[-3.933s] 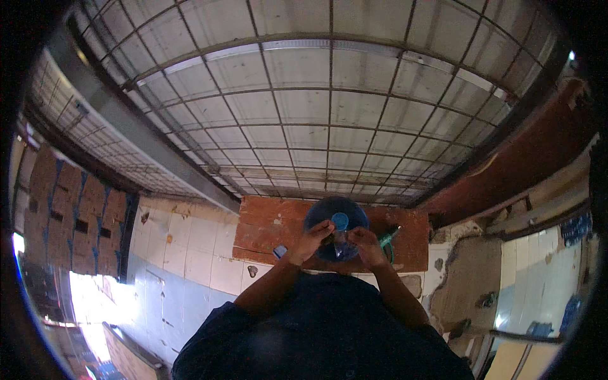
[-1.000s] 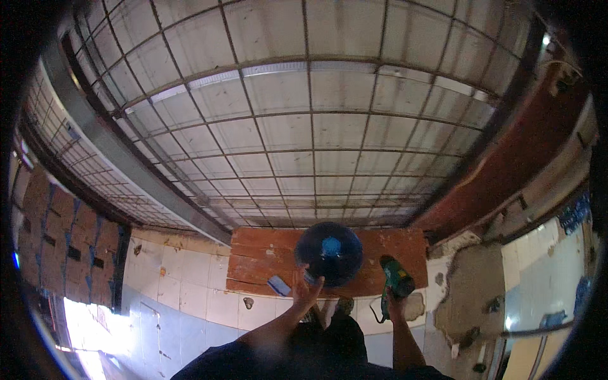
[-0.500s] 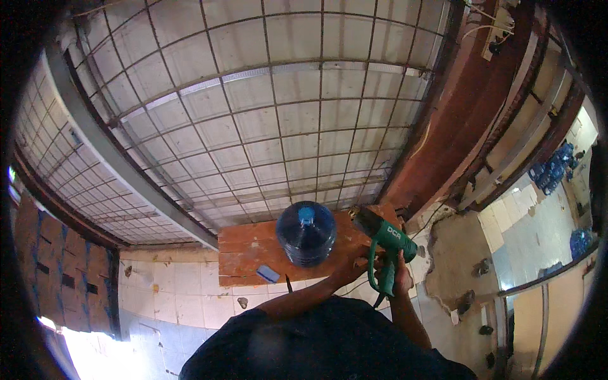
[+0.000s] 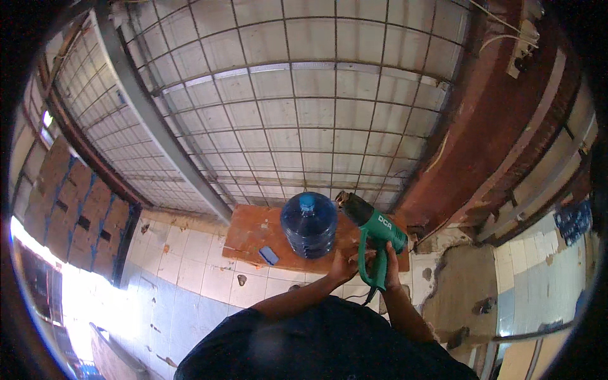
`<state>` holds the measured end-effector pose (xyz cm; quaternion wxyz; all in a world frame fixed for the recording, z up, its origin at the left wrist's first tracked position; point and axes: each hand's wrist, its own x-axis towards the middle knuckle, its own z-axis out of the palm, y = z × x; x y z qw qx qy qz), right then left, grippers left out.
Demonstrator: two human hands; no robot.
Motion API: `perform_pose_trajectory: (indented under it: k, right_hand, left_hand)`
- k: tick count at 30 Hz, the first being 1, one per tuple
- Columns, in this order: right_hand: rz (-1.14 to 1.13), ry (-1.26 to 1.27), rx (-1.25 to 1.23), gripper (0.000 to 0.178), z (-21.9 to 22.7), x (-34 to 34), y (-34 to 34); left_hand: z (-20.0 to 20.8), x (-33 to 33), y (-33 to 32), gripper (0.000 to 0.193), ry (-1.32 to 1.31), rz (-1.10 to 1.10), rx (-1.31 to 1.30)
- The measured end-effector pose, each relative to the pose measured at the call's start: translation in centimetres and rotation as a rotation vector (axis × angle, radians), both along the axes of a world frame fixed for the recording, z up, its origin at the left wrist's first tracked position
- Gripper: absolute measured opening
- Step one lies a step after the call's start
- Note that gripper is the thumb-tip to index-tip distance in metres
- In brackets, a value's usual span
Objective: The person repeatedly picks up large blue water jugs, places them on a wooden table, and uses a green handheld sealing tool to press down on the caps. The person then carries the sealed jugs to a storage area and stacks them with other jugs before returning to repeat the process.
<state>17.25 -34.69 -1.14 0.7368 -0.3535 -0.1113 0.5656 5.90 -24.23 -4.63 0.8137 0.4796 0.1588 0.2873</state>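
A green heat gun [image 4: 384,229] with a black nozzle is held up at the right of the table, its nozzle tilted up and left toward the jug. My right hand [image 4: 392,271] is closed around its handle. My left hand [image 4: 342,266] is beside the gun's looped guard, to the left of the handle; its fingers are partly hidden, so whether they grip anything does not show. A large clear blue water jug [image 4: 308,229] with a blue cap stands upright on the reddish wooden table [image 4: 246,229]. Left of the jug lies a small blue-and-white flat object [image 4: 268,255].
Behind the table rises a wall panel with a wire grid [image 4: 304,120]. A red-brown post [image 4: 462,145] stands at the right, with a power strip [image 4: 523,54] high up. Brown stacked blocks [image 4: 76,215] are at the far left. The tiled floor [image 4: 209,278] has broken patches.
The heat gun's nozzle is closer to the jug. My left hand has shifted slightly left relative to the handle. The whole view has turned a little.
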Motion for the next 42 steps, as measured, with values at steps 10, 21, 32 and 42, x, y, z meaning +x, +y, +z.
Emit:
perform_pose_trajectory:
  k: [10,21,32,42]
  right_hand:
    - [0.053,0.206,0.114,0.058,2.0,0.2,-0.3]
    - [-0.143,0.032,0.249,0.044,1.9,4.5,-1.3]
    - [-0.569,-0.161,0.043,0.031,-2.7,3.1,-0.1]
    - [-0.513,0.015,0.046,0.039,-2.8,-0.2,2.2]
  left_hand:
    - [-0.2,0.1,-1.1,0.043,-0.013,0.018,0.135]
    - [0.2,-4.4,13.1,0.048,0.6,0.317,0.9]
    - [-4.0,-3.0,31.2,0.109,0.637,0.001,1.095]
    - [-2.8,-2.1,30.6,0.072,0.696,-0.013,1.285]
